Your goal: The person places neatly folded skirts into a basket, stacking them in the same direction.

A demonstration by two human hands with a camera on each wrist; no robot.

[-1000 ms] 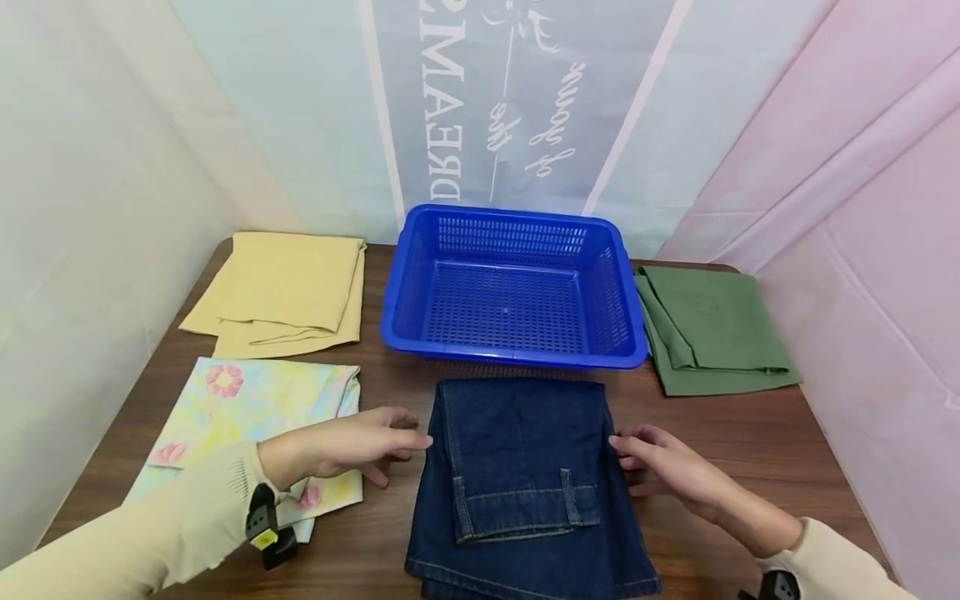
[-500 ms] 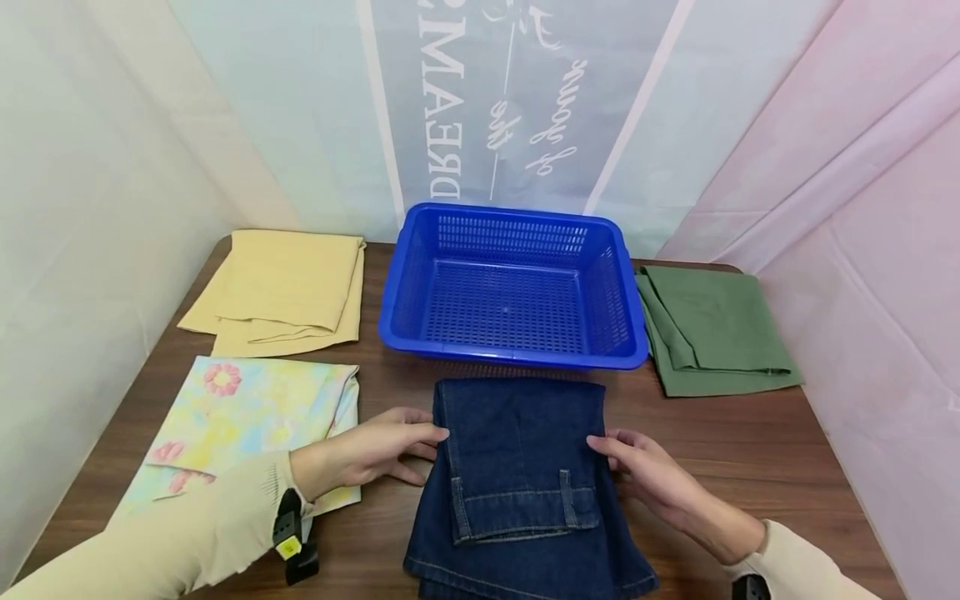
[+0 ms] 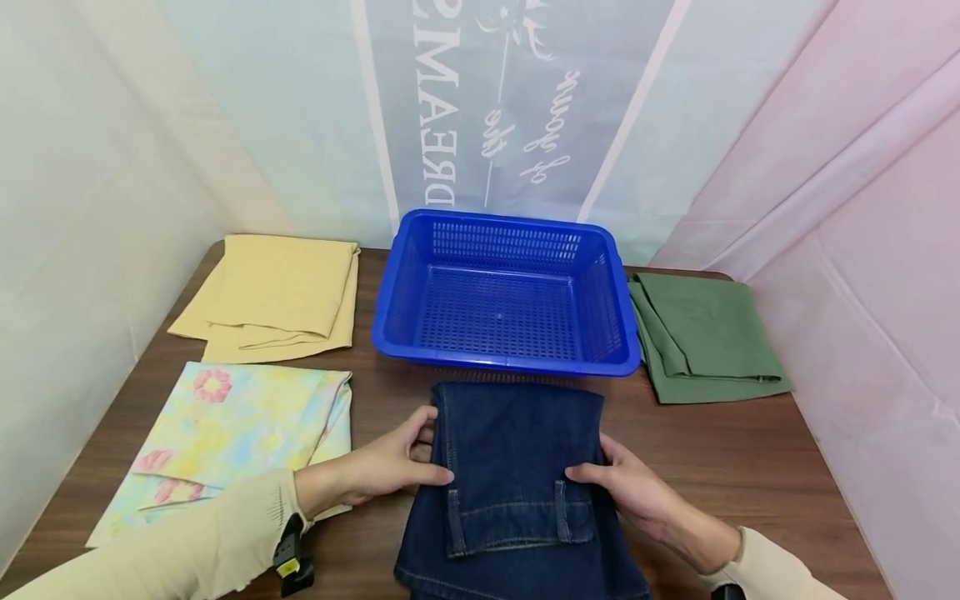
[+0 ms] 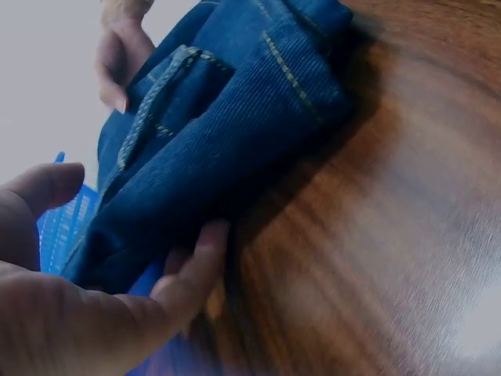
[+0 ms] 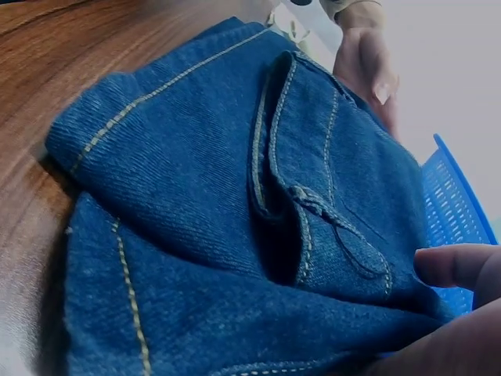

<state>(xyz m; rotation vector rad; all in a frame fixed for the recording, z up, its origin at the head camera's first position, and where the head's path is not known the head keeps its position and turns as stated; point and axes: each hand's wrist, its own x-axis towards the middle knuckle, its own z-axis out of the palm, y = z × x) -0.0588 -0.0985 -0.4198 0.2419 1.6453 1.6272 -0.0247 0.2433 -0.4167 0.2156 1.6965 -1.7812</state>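
Folded dark-blue jeans (image 3: 517, 450) lie in the middle of the table, waistband toward the person. My left hand (image 3: 390, 458) grips their left side, thumb on top. In the left wrist view, the fingers (image 4: 192, 274) reach under the denim edge. On the opposite side, my right hand (image 3: 645, 492) holds the jeans with its thumb over the upper layer near a belt loop; its other fingers are mostly hidden beneath the cloth. The right wrist view shows the waistband opening (image 5: 270, 172) and the right thumb (image 5: 454, 265) close over the denim.
A blue plastic basket (image 3: 506, 362) with nothing in it stands just behind the jeans. Folded yellow cloth (image 3: 285, 283) and a floral pastel cloth (image 3: 240, 417) lie on the left. Folded green cloth (image 3: 712, 325) lies right of the basket. A printed curtain (image 3: 495, 100) hangs behind the table.
Both hands have moved inward from beside the jeans and now grip their sides, thumbs on top and fingers underneath. The other cloths and the basket have stayed in place.
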